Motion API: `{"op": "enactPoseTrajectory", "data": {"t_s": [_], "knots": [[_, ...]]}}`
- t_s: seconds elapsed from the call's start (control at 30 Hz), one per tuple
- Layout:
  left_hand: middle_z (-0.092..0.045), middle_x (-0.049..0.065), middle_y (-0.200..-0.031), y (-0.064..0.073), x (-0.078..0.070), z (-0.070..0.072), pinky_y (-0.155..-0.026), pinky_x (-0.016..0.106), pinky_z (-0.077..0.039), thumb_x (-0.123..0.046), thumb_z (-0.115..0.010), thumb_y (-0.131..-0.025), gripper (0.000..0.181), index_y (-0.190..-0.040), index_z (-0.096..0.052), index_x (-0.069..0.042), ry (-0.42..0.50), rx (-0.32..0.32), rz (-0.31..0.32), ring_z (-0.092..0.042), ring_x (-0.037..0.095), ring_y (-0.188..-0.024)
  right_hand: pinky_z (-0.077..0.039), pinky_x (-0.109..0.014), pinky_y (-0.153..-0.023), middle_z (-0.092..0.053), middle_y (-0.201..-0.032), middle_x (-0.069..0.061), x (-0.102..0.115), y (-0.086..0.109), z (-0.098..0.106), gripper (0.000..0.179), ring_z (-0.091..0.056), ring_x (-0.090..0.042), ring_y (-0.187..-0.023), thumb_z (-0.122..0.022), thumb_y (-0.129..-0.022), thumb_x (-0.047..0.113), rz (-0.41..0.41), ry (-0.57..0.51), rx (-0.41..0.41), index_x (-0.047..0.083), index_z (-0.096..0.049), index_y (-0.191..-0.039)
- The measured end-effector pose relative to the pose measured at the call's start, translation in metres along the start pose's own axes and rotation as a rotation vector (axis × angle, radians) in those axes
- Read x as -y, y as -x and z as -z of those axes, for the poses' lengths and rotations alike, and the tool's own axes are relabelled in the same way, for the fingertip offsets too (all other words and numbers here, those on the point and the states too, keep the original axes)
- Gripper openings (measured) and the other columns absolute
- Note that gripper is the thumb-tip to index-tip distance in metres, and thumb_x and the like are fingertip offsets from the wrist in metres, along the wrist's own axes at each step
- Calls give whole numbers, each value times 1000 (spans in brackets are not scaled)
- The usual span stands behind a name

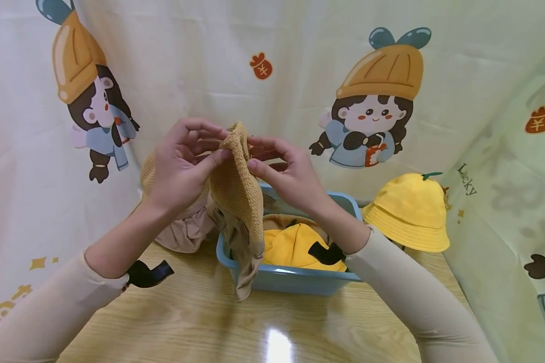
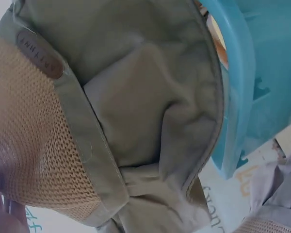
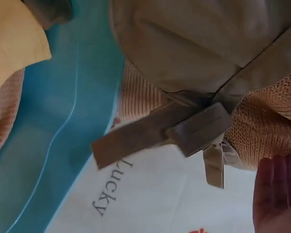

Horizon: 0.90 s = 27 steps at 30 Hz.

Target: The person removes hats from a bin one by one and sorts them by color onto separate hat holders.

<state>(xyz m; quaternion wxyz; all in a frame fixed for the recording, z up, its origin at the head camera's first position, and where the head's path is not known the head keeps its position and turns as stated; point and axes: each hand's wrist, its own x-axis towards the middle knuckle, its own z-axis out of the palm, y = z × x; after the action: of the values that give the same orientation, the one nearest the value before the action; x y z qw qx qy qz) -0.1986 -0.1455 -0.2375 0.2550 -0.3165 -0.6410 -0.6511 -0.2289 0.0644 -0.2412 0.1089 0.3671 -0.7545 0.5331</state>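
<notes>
A sun hat point(image 1: 237, 194) with a tan woven crown and a soft khaki brim hangs from both hands above the table. My left hand point(image 1: 183, 169) pinches the top of the crown between thumb and fingers. Across from it, my right hand point(image 1: 290, 174) pinches the crown's other side. In the left wrist view a brown oval label point(image 2: 40, 54) shows on the hat's khaki band, with the left fingers point(image 2: 12, 216) at the crown's edge. A khaki bow point(image 3: 199, 128) shows in the right wrist view, near the straight right fingers point(image 3: 280, 182).
Behind the hanging hat stands a blue basket point(image 1: 295, 282) holding a yellow hat point(image 1: 292, 244) and a tan woven one point(image 1: 283, 220). Another yellow hat point(image 1: 411, 209) is right of it. A woven hat with pale brim point(image 1: 186, 234) lies left. A printed curtain point(image 1: 200, 60) surrounds the wooden table point(image 1: 200, 312).
</notes>
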Motion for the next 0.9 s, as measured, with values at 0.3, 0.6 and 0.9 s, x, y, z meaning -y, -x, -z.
{"op": "enactPoseTrajectory", "data": {"t_s": [0.3,0.6,0.9], "knots": [[-73,12,-107,-1,3,0,-82,32,-58,17,-70,-82,38,-115,-54,10,16,40,-90,-72,25,-93,-61,-34,-74,-74,-98,-10,-3,-8,-12,17,-71,-14,-87,-71,-92,9,171,65,-176,0,-75,-107],[-71,8,-107,-10,-9,11,-84,32,-58,21,-69,-80,36,-112,-59,10,-158,60,-205,-71,20,-93,-59,-24,-72,-76,-97,-12,-6,-17,-4,14,-74,-17,-87,-68,-94,4,441,250,-232,-2,-75,-103],[-73,13,-105,-30,-2,30,-80,25,-58,20,-70,-79,28,-105,-65,9,-352,116,-359,-72,9,-88,-58,-22,-73,-74,-94,-9,-11,-32,3,14,-73,-16,-87,-63,-97,8,524,502,-226,0,-73,-102]]}}
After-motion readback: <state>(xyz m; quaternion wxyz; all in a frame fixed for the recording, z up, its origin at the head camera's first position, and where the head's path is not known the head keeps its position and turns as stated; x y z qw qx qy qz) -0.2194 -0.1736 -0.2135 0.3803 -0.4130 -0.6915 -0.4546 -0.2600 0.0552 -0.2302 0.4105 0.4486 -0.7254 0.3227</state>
